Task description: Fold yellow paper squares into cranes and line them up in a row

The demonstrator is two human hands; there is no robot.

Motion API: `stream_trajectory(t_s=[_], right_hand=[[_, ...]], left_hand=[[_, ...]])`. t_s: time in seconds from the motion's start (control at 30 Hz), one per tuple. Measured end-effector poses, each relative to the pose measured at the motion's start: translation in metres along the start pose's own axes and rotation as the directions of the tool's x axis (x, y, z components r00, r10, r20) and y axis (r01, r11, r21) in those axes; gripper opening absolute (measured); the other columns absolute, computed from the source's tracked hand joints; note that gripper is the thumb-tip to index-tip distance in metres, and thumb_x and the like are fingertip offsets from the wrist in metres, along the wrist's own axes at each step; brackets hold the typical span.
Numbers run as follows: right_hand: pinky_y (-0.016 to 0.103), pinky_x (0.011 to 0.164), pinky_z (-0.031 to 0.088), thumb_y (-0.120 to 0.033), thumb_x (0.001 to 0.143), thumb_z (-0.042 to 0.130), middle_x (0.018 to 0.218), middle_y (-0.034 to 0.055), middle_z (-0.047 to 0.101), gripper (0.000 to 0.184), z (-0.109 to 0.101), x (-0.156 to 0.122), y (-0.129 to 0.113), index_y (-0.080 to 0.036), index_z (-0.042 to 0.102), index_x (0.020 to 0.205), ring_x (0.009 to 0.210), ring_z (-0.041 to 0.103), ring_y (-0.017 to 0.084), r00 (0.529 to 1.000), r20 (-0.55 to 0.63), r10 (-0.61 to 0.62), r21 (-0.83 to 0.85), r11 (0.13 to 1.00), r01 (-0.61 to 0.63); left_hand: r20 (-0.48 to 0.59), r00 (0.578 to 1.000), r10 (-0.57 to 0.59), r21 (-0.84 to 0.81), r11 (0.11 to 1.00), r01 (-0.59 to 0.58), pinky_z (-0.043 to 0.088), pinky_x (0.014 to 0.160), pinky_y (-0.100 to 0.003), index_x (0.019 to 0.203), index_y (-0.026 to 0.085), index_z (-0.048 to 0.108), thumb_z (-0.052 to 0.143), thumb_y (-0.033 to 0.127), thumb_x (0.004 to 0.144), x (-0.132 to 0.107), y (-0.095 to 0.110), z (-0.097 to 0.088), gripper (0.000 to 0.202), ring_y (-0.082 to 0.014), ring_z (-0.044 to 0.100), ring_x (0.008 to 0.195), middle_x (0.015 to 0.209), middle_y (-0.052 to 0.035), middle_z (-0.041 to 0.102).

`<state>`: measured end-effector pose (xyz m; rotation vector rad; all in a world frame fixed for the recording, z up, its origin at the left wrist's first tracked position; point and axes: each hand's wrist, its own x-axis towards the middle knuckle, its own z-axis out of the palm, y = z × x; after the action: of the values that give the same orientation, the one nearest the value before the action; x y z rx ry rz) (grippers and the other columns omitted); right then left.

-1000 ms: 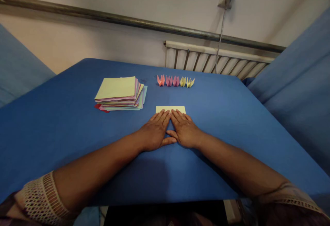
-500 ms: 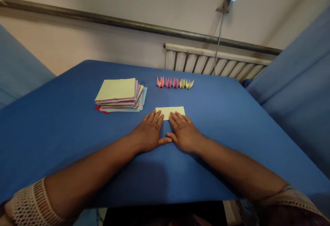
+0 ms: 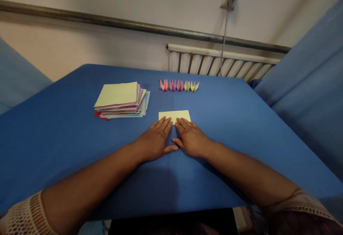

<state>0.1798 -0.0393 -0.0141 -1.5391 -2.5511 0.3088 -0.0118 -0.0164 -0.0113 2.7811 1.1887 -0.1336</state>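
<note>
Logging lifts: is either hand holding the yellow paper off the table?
No, the left hand and right hand lie flat, resting on the yellow paper, which lies on the table.

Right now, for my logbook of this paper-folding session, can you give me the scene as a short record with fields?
Left hand: flat, palm down, fingertips on the near edge of the folded yellow sheet
Right hand: flat beside it, fingertips on the same sheet
Surface: blue table
Far left: stack of coloured paper
Far centre: row of small folded figures, orange, pink, yellow
</note>
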Motion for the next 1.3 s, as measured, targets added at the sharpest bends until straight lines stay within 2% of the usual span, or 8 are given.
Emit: stream_trajectory(t_s=[0.2, 0.33, 0.6, 0.7, 0.8, 0.93, 1.13, 1.3], right_hand=[[0.044, 0.095, 0.044, -0.038, 0.098, 0.043, 0.124, 0.0210, 0.061, 0.043, -0.013, -0.001, 0.002, -0.006, 0.062, 0.119, 0.114, 0.057, 0.032, 0.987, -0.060, 0.146, -0.184, 0.971, -0.155], [0.041, 0.088, 0.044, -0.035, 0.098, 0.041, 0.106, 0.0165, 0.065, 0.035, -0.013, 0.002, 0.005, -0.011, 0.064, 0.107, 0.100, 0.059, 0.029, 0.979, -0.104, 0.175, -0.214, 0.957, -0.194], [0.039, 0.087, 0.044, -0.032, 0.098, 0.042, 0.105, 0.0141, 0.065, 0.031, -0.011, 0.004, 0.008, -0.013, 0.064, 0.107, 0.098, 0.059, 0.026, 0.976, -0.150, 0.156, -0.141, 0.974, -0.178], [0.037, 0.095, 0.042, -0.027, 0.099, 0.041, 0.120, 0.0134, 0.061, 0.032, -0.007, 0.007, 0.009, -0.013, 0.061, 0.119, 0.110, 0.055, 0.025, 0.981, -0.180, 0.067, -0.047, 0.996, -0.076], [0.034, 0.097, 0.041, -0.024, 0.098, 0.042, 0.118, 0.0119, 0.061, 0.031, -0.002, 0.010, 0.014, -0.014, 0.061, 0.120, 0.109, 0.054, 0.022, 0.989, -0.150, 0.009, 0.035, 0.999, -0.003], [0.035, 0.093, 0.043, -0.033, 0.098, 0.044, 0.108, 0.0126, 0.062, 0.030, 0.000, 0.010, 0.019, -0.014, 0.065, 0.110, 0.102, 0.056, 0.022, 0.990, -0.129, 0.064, 0.022, 0.998, -0.062], [0.033, 0.084, 0.046, -0.039, 0.098, 0.045, 0.103, 0.0133, 0.067, 0.032, -0.005, 0.013, 0.018, -0.014, 0.064, 0.103, 0.095, 0.062, 0.023, 0.970, -0.141, 0.196, -0.087, 0.974, -0.210], [0.033, 0.073, 0.047, -0.047, 0.098, 0.042, 0.099, 0.0109, 0.072, 0.039, -0.008, 0.024, 0.022, -0.017, 0.065, 0.102, 0.086, 0.067, 0.022, 0.951, -0.088, 0.296, -0.107, 0.946, -0.305]], left_hand=[[-0.074, 0.997, 0.021, -0.053, 0.998, -0.025, 0.019, 0.118, -0.051, 0.152, 0.008, 0.029, 0.037, 0.075, 0.087, 0.003, -0.004, 0.003, 0.093, -0.0376, 0.014, 0.150, 0.160, -0.0217, 0.021], [-0.126, 0.989, 0.073, -0.096, 0.992, -0.085, 0.018, 0.119, -0.051, 0.153, 0.013, 0.026, 0.037, 0.071, 0.090, 0.009, -0.009, 0.005, 0.087, -0.0344, 0.014, 0.150, 0.161, -0.0182, 0.023], [-0.065, 0.989, 0.129, -0.107, 0.985, -0.136, 0.018, 0.117, -0.055, 0.152, 0.024, 0.031, 0.036, 0.067, 0.093, 0.011, -0.012, 0.002, 0.073, -0.0355, 0.019, 0.149, 0.160, -0.0119, 0.030], [-0.041, 0.987, 0.152, -0.123, 0.980, -0.156, 0.017, 0.118, -0.055, 0.151, 0.022, 0.032, 0.038, 0.064, 0.093, 0.011, -0.013, 0.002, 0.072, -0.0341, 0.020, 0.149, 0.159, -0.0119, 0.031], [-0.019, 0.984, 0.179, -0.144, 0.973, -0.180, 0.017, 0.119, -0.053, 0.150, 0.018, 0.034, 0.042, 0.060, 0.094, 0.010, -0.013, 0.000, 0.070, -0.0323, 0.021, 0.149, 0.158, -0.0136, 0.033], [0.023, 0.982, 0.187, -0.144, 0.973, -0.182, 0.018, 0.119, -0.049, 0.152, 0.018, 0.029, 0.043, 0.061, 0.093, 0.003, -0.011, -0.005, 0.075, -0.0305, 0.018, 0.150, 0.161, -0.0146, 0.026], [0.057, 0.998, 0.030, -0.076, 0.997, -0.026, 0.018, 0.119, -0.049, 0.154, 0.008, 0.022, 0.041, 0.073, 0.087, -0.003, -0.007, -0.005, 0.095, -0.0354, 0.013, 0.150, 0.161, -0.0232, 0.018], [0.009, 0.999, 0.038, -0.088, 0.995, -0.037, 0.020, 0.117, -0.055, 0.155, 0.020, 0.024, 0.040, 0.071, 0.088, 0.003, -0.008, -0.003, 0.086, -0.0394, 0.012, 0.149, 0.162, -0.0210, 0.015]])
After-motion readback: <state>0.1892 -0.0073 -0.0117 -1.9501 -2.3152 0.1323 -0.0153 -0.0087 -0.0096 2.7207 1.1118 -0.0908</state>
